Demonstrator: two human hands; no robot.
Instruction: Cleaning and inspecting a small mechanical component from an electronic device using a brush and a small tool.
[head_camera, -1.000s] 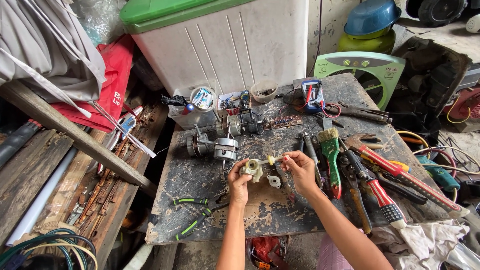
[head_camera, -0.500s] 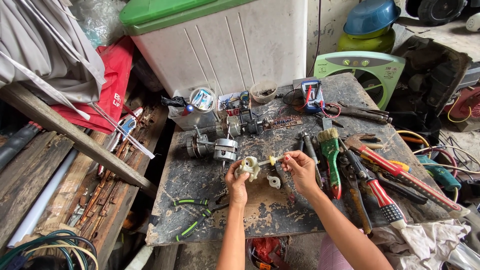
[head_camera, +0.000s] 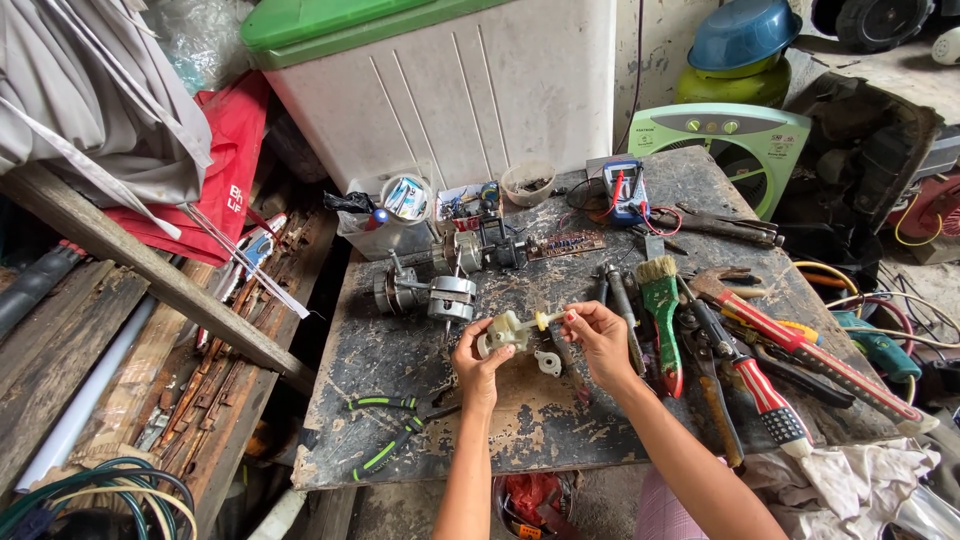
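fingers pinch small plastic part.

Scuffed, matt wooden tabletop

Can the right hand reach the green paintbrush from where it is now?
Probably yes. The paintbrush lies just beside the right hand, with bare table between them. But that hand now pinches the shaft of the small white part, so it is busy.
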